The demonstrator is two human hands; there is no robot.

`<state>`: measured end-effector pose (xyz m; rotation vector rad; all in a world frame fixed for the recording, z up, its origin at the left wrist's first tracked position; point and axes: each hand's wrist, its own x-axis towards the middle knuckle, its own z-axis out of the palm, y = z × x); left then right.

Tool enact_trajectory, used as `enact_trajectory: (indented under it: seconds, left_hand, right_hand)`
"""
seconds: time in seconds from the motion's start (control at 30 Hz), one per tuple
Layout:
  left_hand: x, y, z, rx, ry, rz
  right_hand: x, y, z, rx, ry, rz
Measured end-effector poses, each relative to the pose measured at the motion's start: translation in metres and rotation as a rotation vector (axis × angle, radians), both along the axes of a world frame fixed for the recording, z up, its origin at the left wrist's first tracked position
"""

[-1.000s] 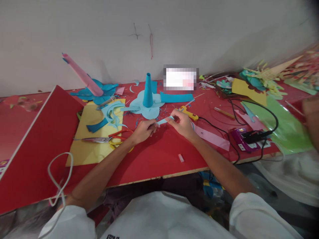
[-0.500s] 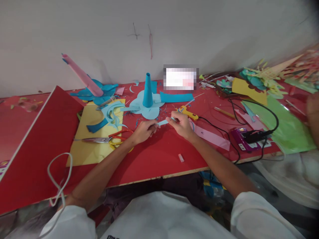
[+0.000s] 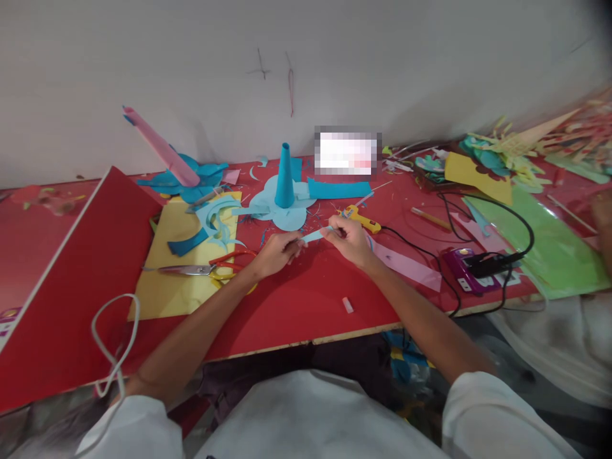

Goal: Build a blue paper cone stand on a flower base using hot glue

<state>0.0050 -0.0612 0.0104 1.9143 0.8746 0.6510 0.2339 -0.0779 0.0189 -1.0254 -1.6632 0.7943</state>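
Note:
Both of my hands pinch a small light blue paper strip point(image 3: 313, 235) just above the red table point(image 3: 296, 306). My left hand point(image 3: 276, 252) grips its left end and my right hand point(image 3: 350, 238) grips its right end. Red-handled scissors point(image 3: 203, 268) lie on a yellow sheet point(image 3: 174, 290) just left of my left hand. A yellow glue gun point(image 3: 363, 218) lies right behind my right hand. Behind the hands a blue paper cone point(image 3: 284, 176) stands upright on a light blue flower-shaped base point(image 3: 287, 213).
A red board point(image 3: 71, 280) leans at the left. A purple power strip point(image 3: 466, 271) with black cables sits at the right, beside a green sheet point(image 3: 549, 252). A pink paper strip point(image 3: 406, 264), a pink tube point(image 3: 160, 150) and paper scraps lie around. Another person's hand point(image 3: 603, 220) shows at the right edge.
My hands have barely moved; the right fingers have shifted slightly along the strip. The other person's hand at the right edge has drawn back a little.

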Motion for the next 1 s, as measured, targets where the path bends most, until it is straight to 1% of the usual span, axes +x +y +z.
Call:
enact_trajectory:
  seconds: [0.3,0.43,0.53,0.63,0.87,1.0]
  left_hand:
    - [0.001,0.000,-0.002,0.046,0.009,-0.005]
    - [0.000,0.000,-0.003,0.049,0.007,-0.009]
    - [-0.001,0.000,-0.002,0.055,0.003,-0.014]
    - [-0.001,0.000,0.001,0.059,0.007,-0.006]
    - [0.000,0.000,0.004,0.060,0.031,0.004]
    - [0.000,0.000,0.003,0.090,0.020,0.006]
  right_hand:
    - [-0.001,0.000,0.001,0.021,0.020,0.009]
    - [-0.002,-0.001,0.002,-0.022,0.040,0.031]
    - [-0.001,0.000,0.003,-0.052,0.060,0.037]
    - [0.001,0.002,0.001,-0.048,0.059,0.040]
    - [0.003,0.006,-0.006,0.030,-0.177,0.079]
    - [0.005,0.006,-0.010,0.076,-0.286,0.043]
